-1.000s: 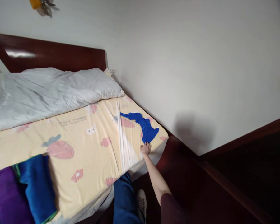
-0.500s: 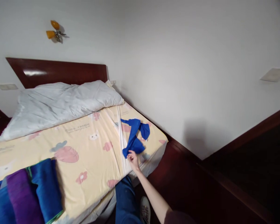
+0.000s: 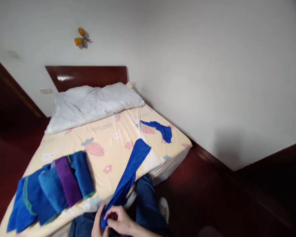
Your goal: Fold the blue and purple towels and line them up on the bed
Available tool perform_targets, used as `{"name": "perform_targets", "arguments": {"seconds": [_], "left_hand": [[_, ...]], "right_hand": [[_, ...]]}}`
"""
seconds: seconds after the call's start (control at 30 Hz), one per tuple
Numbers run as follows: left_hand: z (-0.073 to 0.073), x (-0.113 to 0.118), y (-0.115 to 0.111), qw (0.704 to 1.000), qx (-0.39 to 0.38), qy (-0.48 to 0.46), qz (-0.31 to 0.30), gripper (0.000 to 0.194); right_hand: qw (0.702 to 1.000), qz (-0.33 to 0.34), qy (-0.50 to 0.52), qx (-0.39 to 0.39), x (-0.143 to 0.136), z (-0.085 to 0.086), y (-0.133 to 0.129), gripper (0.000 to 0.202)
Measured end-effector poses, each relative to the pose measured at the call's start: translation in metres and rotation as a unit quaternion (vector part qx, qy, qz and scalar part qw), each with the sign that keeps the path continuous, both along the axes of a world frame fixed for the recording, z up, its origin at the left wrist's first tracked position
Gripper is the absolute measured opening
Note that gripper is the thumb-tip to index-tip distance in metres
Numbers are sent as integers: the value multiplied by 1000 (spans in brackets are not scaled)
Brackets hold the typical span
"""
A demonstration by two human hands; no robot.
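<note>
Drawn nearer since the earlier frame, the long royal-blue cloth (image 3: 128, 168) slanted from both hands across the near edge of the cream, carrot-printed bed (image 3: 124, 123), far end rightward. The left hand (image 3: 97, 223) gripped its near end; the right hand (image 3: 120, 222) curled beside it, grip unclear. Folded blue-and-purple fabrics (image 3: 68, 182) lay bed-left; a crumpled blue cloth (image 3: 164, 131), farther, bed-right.

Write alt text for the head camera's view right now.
Left hand and right hand handle one end of a long blue cloth by a bed; a smaller blue cloth, folded blue-and-purple fabrics and a pale pillow lie on it.
</note>
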State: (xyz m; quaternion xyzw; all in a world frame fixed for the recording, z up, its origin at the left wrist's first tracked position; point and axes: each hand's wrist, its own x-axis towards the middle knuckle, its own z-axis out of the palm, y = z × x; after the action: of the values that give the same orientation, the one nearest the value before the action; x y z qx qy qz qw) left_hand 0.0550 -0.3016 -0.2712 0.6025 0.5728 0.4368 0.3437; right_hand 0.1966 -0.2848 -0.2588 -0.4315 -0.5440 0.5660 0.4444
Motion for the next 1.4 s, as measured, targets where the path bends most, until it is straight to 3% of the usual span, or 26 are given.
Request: {"name": "perform_targets", "arguments": {"seconds": [0.1,0.2,0.37,0.5,0.6,0.73,0.8,0.87,1.0,1.1,1.17,1.27,1.4], "left_hand": [[2,3,-7,998,-9,9,-59,48],[13,8,-15,999,-12,-7,-51,40],[25,5,-24,995,-29,-89,-20,10],[36,-6,-34,986,-51,-158,-27,7],[49,-13,-41,982,-63,-164,-67,8],[65,-17,-48,979,-63,-172,-88,8],[68,-19,-52,978,-58,-185,-80,10],[68,-23,-57,976,-50,-204,-51,10],[59,-34,-68,969,-40,-244,11,7],[52,-43,-72,965,-28,-260,32,7],[50,-50,-72,971,-18,-235,37,11],[54,-61,-69,992,-21,-118,23,22],[70,-67,-70,995,-60,37,-69,38]], "right_hand": [[999,31,-6,5,12,8,-16,18],[999,31,-29,8,32,12,-20,22],[989,-104,-108,14,64,-9,-22,26],[965,-156,-195,74,81,-22,-11,37],[948,-86,-262,156,85,-12,15,41],[895,118,-370,219,78,1,49,42],[871,185,-399,219,71,0,54,34],[870,201,-394,215,65,-4,50,27],[916,149,-311,205,64,-13,29,25],[940,109,-255,197,73,-10,14,25],[947,76,-244,196,80,-3,5,23],[941,46,-267,204,89,16,-8,19],[920,84,-306,230,82,54,-27,16]]}}
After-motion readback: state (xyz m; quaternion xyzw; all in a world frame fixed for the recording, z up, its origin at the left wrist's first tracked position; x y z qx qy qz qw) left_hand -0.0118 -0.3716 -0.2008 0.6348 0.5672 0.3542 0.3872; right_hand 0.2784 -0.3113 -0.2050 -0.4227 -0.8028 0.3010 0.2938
